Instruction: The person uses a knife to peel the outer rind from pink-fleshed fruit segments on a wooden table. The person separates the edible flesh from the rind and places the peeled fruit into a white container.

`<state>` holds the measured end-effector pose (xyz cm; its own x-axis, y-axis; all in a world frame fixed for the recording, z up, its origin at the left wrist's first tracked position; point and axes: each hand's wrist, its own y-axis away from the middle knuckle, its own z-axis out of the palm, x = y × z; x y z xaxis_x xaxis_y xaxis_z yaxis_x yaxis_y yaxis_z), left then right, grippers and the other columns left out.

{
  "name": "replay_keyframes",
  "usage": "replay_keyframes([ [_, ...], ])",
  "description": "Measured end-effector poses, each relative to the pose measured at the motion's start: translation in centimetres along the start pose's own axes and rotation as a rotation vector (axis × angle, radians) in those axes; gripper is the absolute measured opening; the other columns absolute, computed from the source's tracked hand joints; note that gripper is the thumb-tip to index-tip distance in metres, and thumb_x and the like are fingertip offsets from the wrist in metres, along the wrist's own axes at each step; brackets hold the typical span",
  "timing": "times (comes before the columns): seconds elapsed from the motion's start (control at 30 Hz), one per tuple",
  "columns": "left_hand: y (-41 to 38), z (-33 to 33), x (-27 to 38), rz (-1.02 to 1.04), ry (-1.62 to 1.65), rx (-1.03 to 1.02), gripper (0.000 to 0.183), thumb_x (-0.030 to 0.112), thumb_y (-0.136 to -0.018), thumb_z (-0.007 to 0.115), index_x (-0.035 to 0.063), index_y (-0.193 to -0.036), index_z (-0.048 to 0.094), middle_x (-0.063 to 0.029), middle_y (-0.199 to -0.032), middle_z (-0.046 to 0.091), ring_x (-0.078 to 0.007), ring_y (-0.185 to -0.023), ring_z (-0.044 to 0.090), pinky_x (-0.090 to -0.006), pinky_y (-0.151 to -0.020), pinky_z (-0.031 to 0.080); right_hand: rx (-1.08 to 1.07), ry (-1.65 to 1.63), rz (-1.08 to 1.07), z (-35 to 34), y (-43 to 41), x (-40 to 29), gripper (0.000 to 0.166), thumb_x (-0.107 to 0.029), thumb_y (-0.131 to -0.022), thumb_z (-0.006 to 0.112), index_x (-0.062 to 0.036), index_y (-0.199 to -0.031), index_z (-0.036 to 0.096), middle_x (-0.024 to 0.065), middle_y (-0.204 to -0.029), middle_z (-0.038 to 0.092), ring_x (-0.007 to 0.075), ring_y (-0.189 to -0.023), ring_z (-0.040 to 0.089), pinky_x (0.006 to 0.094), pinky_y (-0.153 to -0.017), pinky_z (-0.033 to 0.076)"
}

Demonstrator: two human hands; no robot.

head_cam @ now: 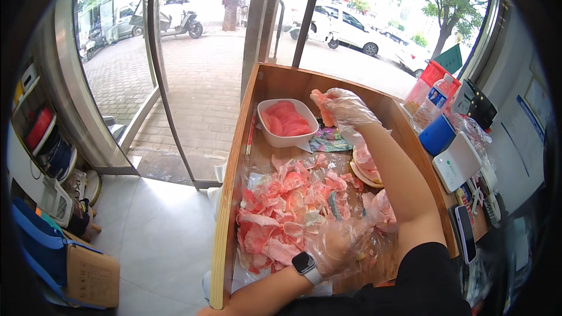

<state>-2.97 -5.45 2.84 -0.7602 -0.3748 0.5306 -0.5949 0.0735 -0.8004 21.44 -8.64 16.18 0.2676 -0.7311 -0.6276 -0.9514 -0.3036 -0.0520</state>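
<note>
My right hand (347,107), in a clear plastic glove, pinches a pink piece of citrus fruit or membrane (322,106) near the far wall of the wooden box-like counter. Left of it stands a white plastic bowl (287,140) holding several peeled, deep pink citrus segments (287,119). My left hand (336,245), also gloved and wearing a watch, is low over the right side of a heap of pink peel and membrane scraps (281,219). Its fingers blur into clear plastic, so whether they grip anything is hidden. A grey-green curved strip or tool (335,205) lies among the scraps.
Partly behind my right forearm lies thick-rinded pink fruit (365,162). A printed packet (330,139) is beside the bowl. The box's raised wooden rim (230,202) borders the left. A plastic bottle (432,101), blue cup (437,134), white device (457,162) and phone (465,233) crowd the right ledge.
</note>
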Motion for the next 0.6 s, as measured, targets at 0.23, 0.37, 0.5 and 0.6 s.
replay_keyframes([
  [0.23,0.9,0.4,-0.8,-0.076,0.125,0.155,0.048,0.001,-0.072,0.064,0.0079,-0.118,0.050,-0.0132,-0.089,0.059,-0.0314,-0.079,0.060,-0.0409,-0.064,0.048,-0.211,0.251,0.017,4.1,-6.7,0.5,0.045,-0.049,-0.085,0.058,-0.0041,-0.083,0.065,0.0084,-0.073,0.064,0.0164,-0.066,0.058,0.0307,-0.062,0.046],
  [0.37,1.2,0.5,-0.4,-0.078,0.057,0.270,0.051,0.001,-0.071,0.067,0.0057,-0.118,0.048,-0.0151,-0.099,0.059,-0.0345,-0.089,0.059,-0.0416,-0.074,0.048,-0.284,0.367,-0.072,6.5,-6.9,-1.1,0.059,-0.060,-0.085,0.048,-0.0048,-0.092,0.067,0.0101,-0.075,0.064,0.0233,-0.069,0.059,0.0343,-0.065,0.047],
  [0.5,1.3,0.5,-0.8,-0.067,0.143,0.259,0.051,0.002,-0.071,0.068,0.0044,-0.118,0.048,-0.0159,-0.105,0.057,-0.0351,-0.094,0.058,-0.0416,-0.077,0.047,-0.237,0.371,-0.074,8.1,-7.1,-1.3,0.058,-0.060,-0.086,0.046,-0.0078,-0.099,0.066,0.0125,-0.087,0.065,0.0261,-0.076,0.060,0.0358,-0.070,0.048],
  [0.6,1.4,0.4,-0.7,-0.050,0.072,0.271,0.059,0.004,-0.073,0.067,0.0049,-0.127,0.044,-0.0181,-0.113,0.054,-0.0368,-0.101,0.055,-0.0449,-0.083,0.045,-0.263,0.401,0.023,8.1,-7.5,-2.2,0.057,-0.060,-0.085,0.047,-0.0079,-0.100,0.067,0.0122,-0.090,0.065,0.0255,-0.078,0.060,0.0362,-0.072,0.047],
])
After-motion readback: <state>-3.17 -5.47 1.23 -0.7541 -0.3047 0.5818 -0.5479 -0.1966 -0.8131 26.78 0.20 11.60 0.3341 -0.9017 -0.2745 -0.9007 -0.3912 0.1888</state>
